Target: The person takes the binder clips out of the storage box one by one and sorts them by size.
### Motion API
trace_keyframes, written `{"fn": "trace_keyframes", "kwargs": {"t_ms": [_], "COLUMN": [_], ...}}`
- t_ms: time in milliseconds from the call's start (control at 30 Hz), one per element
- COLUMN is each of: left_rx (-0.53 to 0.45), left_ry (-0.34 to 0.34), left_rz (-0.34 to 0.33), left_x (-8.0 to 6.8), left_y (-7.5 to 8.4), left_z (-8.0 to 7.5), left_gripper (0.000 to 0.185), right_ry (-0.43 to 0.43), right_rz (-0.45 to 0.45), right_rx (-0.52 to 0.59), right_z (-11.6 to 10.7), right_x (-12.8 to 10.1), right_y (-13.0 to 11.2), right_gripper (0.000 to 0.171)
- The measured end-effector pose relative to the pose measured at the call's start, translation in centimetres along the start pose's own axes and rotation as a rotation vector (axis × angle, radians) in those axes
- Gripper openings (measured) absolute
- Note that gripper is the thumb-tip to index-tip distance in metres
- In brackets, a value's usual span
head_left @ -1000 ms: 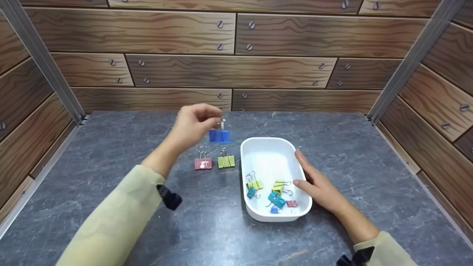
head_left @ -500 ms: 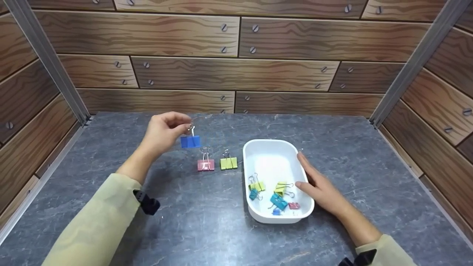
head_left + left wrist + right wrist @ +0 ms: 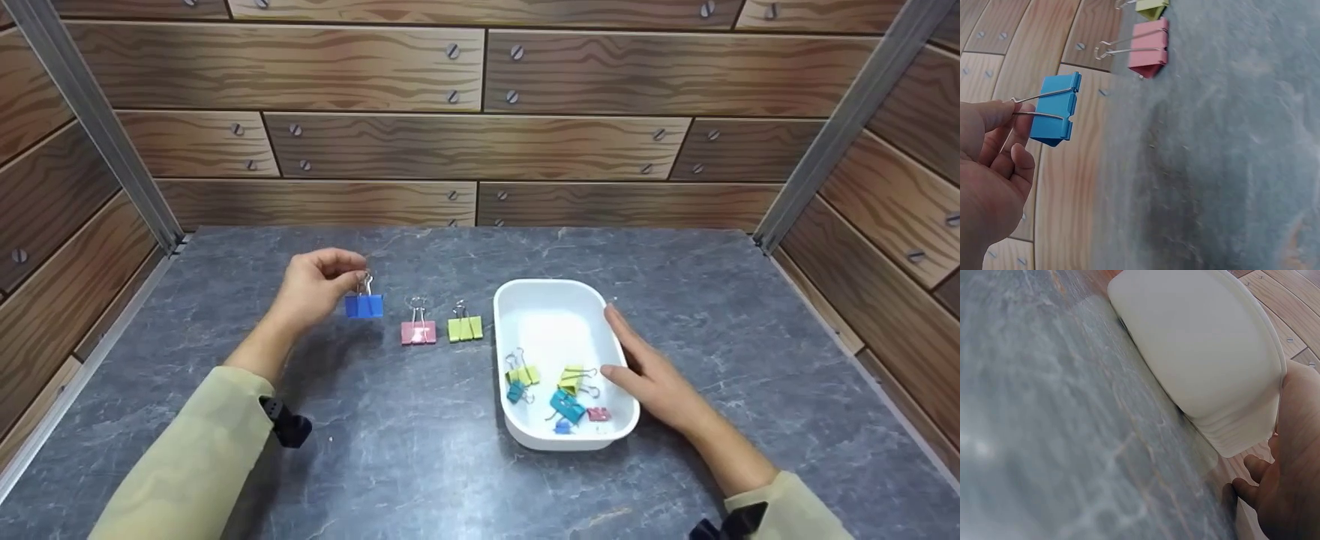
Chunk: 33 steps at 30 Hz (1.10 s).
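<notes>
My left hand [image 3: 319,289] pinches the wire handles of a blue binder clip [image 3: 364,306], its body hanging down. The left wrist view shows the same binder clip [image 3: 1055,108] held by thumb and fingertips, above the table. To its right a pink binder clip [image 3: 418,332] and a yellow-green binder clip [image 3: 465,328] stand in a row, handles up. My right hand [image 3: 652,382] holds the right side of a white plastic tub [image 3: 551,289], thumb over the rim and fingers along the outer wall. Most of those fingers are hidden behind the tub's wall [image 3: 1202,343] in the right wrist view.
Inside the tub's near half lie several smaller binder clips, among them a teal binder clip [image 3: 567,406], a yellow binder clip [image 3: 571,379] and a pink binder clip [image 3: 598,414]. Wood-patterned panels [image 3: 375,142] surround the grey marbled table [image 3: 405,465] at the back and sides.
My left hand has carried the blue binder clip leftward past the yellow-green and pink ones, then lowered it to the pink one's left. The right hand stays on the tub.
</notes>
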<state>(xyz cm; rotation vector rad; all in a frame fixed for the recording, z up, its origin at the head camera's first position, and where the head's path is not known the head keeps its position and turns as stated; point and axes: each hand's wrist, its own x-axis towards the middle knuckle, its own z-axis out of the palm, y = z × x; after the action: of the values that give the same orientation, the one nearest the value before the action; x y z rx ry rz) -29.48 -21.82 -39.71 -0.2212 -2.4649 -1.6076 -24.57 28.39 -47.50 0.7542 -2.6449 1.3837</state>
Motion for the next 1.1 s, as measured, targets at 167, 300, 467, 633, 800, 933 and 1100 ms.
{"fn": "trace_keyframes", "kwargs": {"t_ms": [167,300,467,633,800,933,1100], "left_rx": [0.022,0.023,0.014,-0.015,-0.022,-0.045,-0.049], "left_ry": [-0.011,-0.021,-0.03,-0.029,-0.023,-0.022,-0.016], "left_rz": [-0.008,-0.035,-0.06,-0.063,-0.057,-0.055,-0.07], "left_x": [-0.5,-0.7,-0.9,-1.1,-1.1,-1.1,-1.0], "left_y": [-0.8,-1.4,-1.9,-2.3,-2.7,-3.0,-3.4], "left_z": [0.3,0.5,0.7,0.9,1.2,1.5,1.7], "left_gripper": [0.017,0.017,0.017,0.017,0.016,0.017,0.015], "right_ry": [0.0,-0.005,-0.004,-0.003,-0.004,-0.008,-0.011], "right_rz": [-0.005,-0.002,0.007,-0.003,-0.002,0.005,0.008], "right_rx": [-0.01,-0.009,-0.006,-0.009,-0.008,-0.005,-0.004], "right_z": [-0.2,-0.1,0.0,-0.1,0.0,0.0,-0.1], "right_x": [0.1,0.1,0.0,0.0,-0.1,-0.1,-0.1], "right_y": [0.1,0.1,0.1,-0.1,-0.1,-0.2,-0.2], "right_gripper": [0.08,0.08,0.081,0.081,0.081,0.08,0.079]}}
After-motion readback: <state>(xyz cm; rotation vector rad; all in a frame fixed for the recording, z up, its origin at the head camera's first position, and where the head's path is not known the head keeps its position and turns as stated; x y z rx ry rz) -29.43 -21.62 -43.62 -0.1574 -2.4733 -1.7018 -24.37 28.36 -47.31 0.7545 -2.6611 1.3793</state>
